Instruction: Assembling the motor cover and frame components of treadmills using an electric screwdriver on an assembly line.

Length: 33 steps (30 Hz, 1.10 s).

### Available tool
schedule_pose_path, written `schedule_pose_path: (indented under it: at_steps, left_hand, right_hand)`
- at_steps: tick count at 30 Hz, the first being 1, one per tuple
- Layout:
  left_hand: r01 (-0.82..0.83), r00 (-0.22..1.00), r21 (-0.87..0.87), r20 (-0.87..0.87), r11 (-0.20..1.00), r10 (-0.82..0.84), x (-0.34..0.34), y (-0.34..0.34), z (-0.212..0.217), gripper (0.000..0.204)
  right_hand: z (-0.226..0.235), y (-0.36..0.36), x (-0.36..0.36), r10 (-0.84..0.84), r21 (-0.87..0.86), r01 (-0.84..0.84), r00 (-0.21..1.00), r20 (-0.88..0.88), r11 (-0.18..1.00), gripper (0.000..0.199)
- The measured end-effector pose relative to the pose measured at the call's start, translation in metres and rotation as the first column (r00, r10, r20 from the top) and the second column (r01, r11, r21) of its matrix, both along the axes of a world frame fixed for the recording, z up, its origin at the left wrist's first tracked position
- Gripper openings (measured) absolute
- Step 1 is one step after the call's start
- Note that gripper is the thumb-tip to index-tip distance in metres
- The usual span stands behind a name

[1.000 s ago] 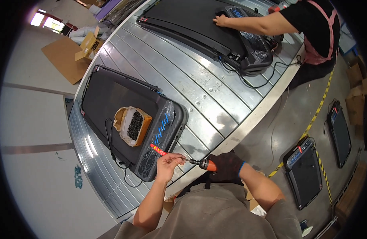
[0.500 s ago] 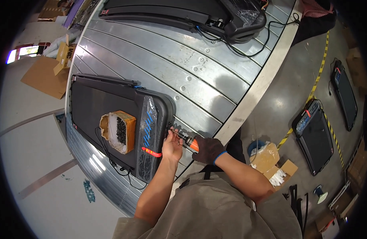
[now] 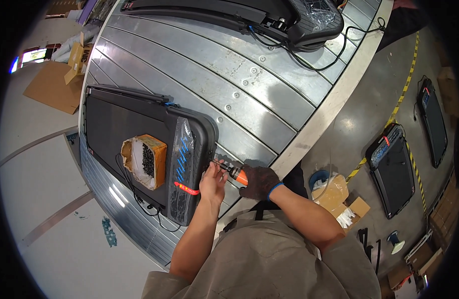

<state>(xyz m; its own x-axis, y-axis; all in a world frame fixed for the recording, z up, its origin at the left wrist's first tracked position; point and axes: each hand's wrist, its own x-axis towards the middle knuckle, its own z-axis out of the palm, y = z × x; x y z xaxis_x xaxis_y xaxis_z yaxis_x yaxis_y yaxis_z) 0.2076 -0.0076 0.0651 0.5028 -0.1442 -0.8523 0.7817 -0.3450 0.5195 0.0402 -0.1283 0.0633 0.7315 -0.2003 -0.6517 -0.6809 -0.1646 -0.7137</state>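
Note:
In my right hand [image 3: 262, 183], wearing a dark glove with a blue cuff, is an orange and black power screwdriver [image 3: 238, 174]. Its bit points left at the end edge of a flat black treadmill [image 3: 127, 117]. Beside that bit, my bare left hand [image 3: 213, 184] has its fingers curled in at the edge; whatever they pinch is too small to make out. An open cardboard box [image 3: 160, 162] full of small black screws [image 3: 148, 160] rests on the treadmill. A red tag [image 3: 186, 188] lies across its plastic-wrapped end, near my left hand.
The treadmill lies on a curved metal slat conveyor [image 3: 199, 79]. A second black treadmill [image 3: 224, 17] with a loose cable lies farther along it. On the floor at right are more treadmills [image 3: 395, 172], yellow-black tape and open cartons [image 3: 331, 192].
The view has shifted slightly. My left fingers and the screwdriver's bit are now closer against the treadmill's end edge. The right hand still grips the screwdriver.

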Motion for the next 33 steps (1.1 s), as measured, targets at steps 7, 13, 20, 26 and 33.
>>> schedule_pose_path:
  at_steps: [7,13,20,26,33]
  left_hand:
    - [0.242,-0.469,0.919,0.392,0.312,-0.791,0.049,-0.009,0.033,0.067]
    - [0.267,-0.521,0.946,0.302,0.183,-0.798,0.043,0.000,0.029,0.080]
    - [0.448,-0.469,0.891,0.305,0.074,-0.829,0.042,0.009,0.031,0.079]
    - [0.524,-0.411,0.848,0.329,0.075,-0.850,0.038,-0.009,0.021,0.087]
    - [0.424,-0.326,0.838,0.494,0.342,-0.806,0.012,0.010,-0.005,0.091]
  right_hand:
    - [0.004,0.016,0.004,-0.026,0.118,0.022,0.999,0.026,0.993,0.065]
    - [-0.003,0.020,-0.005,-0.021,0.087,0.016,0.998,0.052,0.996,0.062]
    - [-0.022,0.024,-0.011,-0.021,0.112,0.017,0.999,0.036,0.994,0.050]
    - [-0.035,0.009,-0.010,-0.028,0.112,0.026,0.999,0.017,0.993,0.050]
    - [-0.048,-0.034,-0.023,0.115,-0.002,-0.115,0.993,-0.019,0.993,0.065]
